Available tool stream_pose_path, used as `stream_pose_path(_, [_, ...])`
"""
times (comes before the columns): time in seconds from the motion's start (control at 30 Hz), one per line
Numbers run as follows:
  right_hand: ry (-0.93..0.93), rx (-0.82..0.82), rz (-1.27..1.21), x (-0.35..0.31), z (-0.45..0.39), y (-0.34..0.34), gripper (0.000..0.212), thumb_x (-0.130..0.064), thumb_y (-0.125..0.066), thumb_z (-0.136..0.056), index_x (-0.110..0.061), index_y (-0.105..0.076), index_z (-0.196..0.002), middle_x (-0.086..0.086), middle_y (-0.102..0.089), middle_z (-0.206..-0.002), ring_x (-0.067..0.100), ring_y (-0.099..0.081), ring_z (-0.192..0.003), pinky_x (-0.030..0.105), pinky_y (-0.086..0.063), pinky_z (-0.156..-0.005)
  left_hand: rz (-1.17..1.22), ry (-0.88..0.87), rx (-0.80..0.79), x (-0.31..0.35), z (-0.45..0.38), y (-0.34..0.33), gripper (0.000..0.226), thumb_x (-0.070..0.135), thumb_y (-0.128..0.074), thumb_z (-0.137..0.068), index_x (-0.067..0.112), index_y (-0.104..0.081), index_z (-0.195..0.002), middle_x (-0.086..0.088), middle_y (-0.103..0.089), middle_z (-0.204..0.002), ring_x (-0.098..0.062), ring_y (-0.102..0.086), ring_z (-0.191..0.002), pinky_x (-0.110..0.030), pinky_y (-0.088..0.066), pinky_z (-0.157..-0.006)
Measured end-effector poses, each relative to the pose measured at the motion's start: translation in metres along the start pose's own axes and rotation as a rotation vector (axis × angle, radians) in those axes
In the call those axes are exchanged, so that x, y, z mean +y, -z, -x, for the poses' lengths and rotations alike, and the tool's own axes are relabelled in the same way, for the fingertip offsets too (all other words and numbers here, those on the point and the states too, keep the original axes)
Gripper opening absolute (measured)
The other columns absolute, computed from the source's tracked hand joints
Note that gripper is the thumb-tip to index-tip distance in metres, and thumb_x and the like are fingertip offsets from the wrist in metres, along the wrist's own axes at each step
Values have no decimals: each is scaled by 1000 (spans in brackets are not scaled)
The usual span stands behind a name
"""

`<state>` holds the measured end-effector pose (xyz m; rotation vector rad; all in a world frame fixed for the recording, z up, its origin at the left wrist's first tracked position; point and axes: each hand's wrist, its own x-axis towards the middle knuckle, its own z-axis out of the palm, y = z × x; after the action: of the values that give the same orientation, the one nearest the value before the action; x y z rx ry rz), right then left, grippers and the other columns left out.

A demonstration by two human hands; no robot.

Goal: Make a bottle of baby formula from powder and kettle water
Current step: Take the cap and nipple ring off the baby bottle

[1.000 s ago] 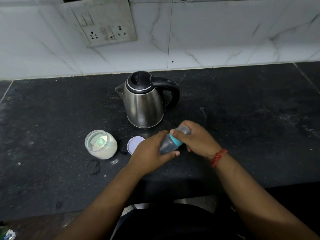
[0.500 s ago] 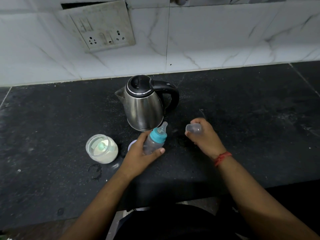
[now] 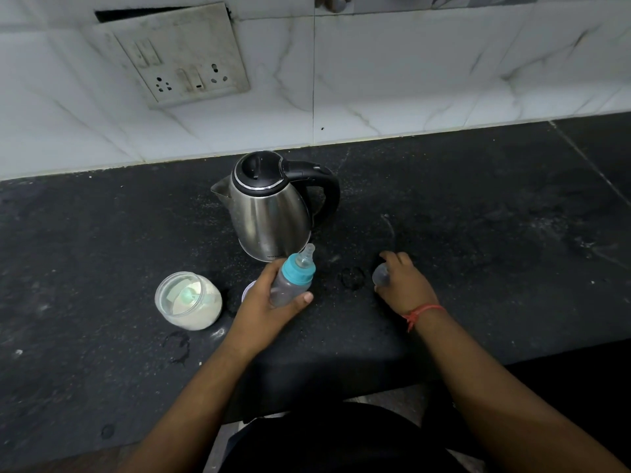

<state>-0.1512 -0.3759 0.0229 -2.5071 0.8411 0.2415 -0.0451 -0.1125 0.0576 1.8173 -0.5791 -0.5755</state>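
Gripping the bottle (image 3: 290, 285) in my left hand (image 3: 269, 307): grey body, teal collar, clear teat, tilted toward the kettle (image 3: 269, 213). My right hand (image 3: 404, 285) pinches its clear cap (image 3: 379, 276).

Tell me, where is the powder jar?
In the head view, the powder jar stands on the black counter, left of the left hand holding the bottle, before the kettle.
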Motion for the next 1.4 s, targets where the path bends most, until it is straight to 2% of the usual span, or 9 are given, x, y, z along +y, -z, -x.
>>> stream_pose_path(0.2, [162, 367, -148, -31, 17, 25, 38, -33, -66, -96, -16, -57, -129, 1, -49, -125, 7, -55, -85, 32, -53, -74, -13, 15, 38, 5, -1, -1, 58, 42, -81, -77, 48, -51, -127, 21, -67, -121, -1, -64, -115, -13, -48, -94])
stream_pose_path(0.4, [172, -212, -965, -91, 30, 10, 54, -53, -76, -76, -25, -67, -120, -2, -71, -117, 12, -67, -111, 36, -56, -98, -25, -7, 58, 12, -5, -15, 57, 19, -85, -82, 28, -56, -130, 19, -68, -118, 7, -64, -107, -12, -48, -92])
stream_pose_path(0.57, [104, -118, -1318, -125, 40, -7, 32, -17, -81, -83, -9, -68, -111, 4, -73, -96, 13, -70, -90, 30, -57, -84, -113, -101, 107, 14, -9, -32, 54, 21, -82, -82, 24, -59, -131, 12, -69, -124, -3, -64, -117, -33, -52, -102])
stream_pose_path(0.67, [68, -69, -1456, -133, 43, -9, 31, -19, -79, -75, -8, -69, -103, 5, -73, -93, 14, -69, -87, 28, -56, -78, -155, -108, 117, 18, -11, -35, 57, 26, -78, -80, 24, -58, -133, 11, -68, -124, -5, -64, -118, -39, -54, -101])
stream_pose_path(0.9, [250, -229, -1483, -136, 40, 3, 16, -3, -72, -70, -13, -66, -81, 6, -74, -106, 17, -67, -99, 39, -54, -90, -47, -68, -8, 32, -9, -22, 47, 10, -75, -79, 17, -62, -124, 9, -73, -107, 1, -69, -101, -19, -55, -88])
stream_pose_path(1.07, [501, -473, -1433, -133, 35, 21, 21, -12, -76, -66, -13, -65, -84, 3, -68, -98, 17, -62, -100, 35, -52, -86, 166, 58, -321, 46, -8, 4, 12, 14, -77, -87, 18, -68, -94, -5, -70, -71, -19, -69, -66, -34, -60, -64])
stream_pose_path(1.17, [560, -637, -1320, -134, 26, 37, 24, -16, -74, -71, -10, -65, -93, 4, -64, -104, 17, -61, -101, 31, -52, -85, 315, 67, -401, 50, -5, 7, 24, 22, -75, -85, 9, -63, -102, -10, -71, -71, -24, -68, -62, -32, -58, -64])
stream_pose_path(1.27, [454, -537, -1271, -137, 22, 40, 39, -20, -76, -76, -14, -66, -113, -2, -64, -104, 13, -63, -96, 27, -54, -79, 373, 67, -251, 53, -8, 2, 30, 3, -70, -93, 9, -55, -118, -1, -71, -76, -18, -69, -65, -30, -58, -61])
stream_pose_path(1.4, [327, -189, -1281, -138, 25, 28, 58, -24, -84, -69, -20, -62, -123, -4, -70, -110, 13, -66, -108, 30, -56, -89, 299, 65, -156, 48, -16, 6, 40, 6, -73, -92, 17, -55, -126, -7, -72, -96, -22, -70, -78, -38, -63, -67])
